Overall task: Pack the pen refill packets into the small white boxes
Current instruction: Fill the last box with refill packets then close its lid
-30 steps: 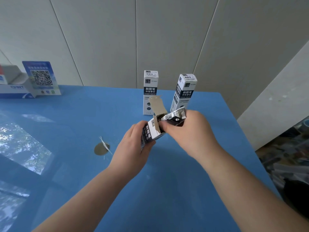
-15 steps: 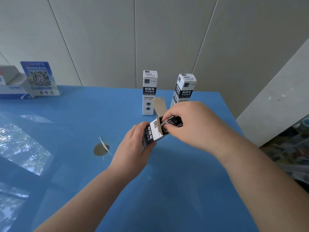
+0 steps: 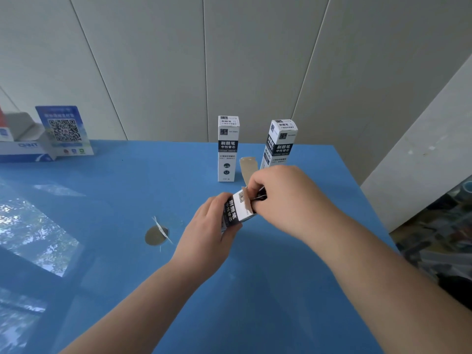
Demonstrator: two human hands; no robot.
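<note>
My left hand (image 3: 204, 231) grips a small white box (image 3: 236, 209) with black lettering, tilted, its brown top flap (image 3: 248, 167) standing open. My right hand (image 3: 283, 198) is at the box's mouth, its fingers curled round the end of a pen refill packet (image 3: 261, 196), of which only a small dark and white bit shows between box and fingers. Two more white boxes stand upright and closed on the blue table behind: one at centre (image 3: 228, 148), one to its right (image 3: 279, 143), partly behind my right hand.
The blue table (image 3: 268, 290) ends at the right, with clutter on the floor beyond. A round hole with a paper scrap (image 3: 157, 234) lies left of my left hand. A QR-code sign (image 3: 63, 131) and a white carton (image 3: 21, 146) stand at the far left by the wall.
My right hand has pushed the refill packet further down into the box; far less of the packet shows now. The left hand has kept its grip on the box.
</note>
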